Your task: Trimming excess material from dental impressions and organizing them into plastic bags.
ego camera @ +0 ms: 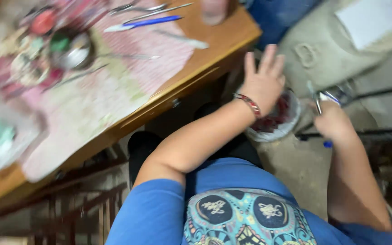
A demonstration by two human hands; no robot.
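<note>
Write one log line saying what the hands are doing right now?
left hand: open, fingers spread over bowl of dark red stuff | right hand: holds metal tool | wooden table: tools on cloth

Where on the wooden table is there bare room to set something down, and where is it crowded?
Bare wood shows on the wooden table along its right corner, between the pink cloth and the edge. The cloth's near end looks mostly free, though blurred. The far left is crowded: metal bowl, small pots, tools, blue pen.

blurred tabletop clutter (60, 50), bowl (291, 122) half hidden
</note>
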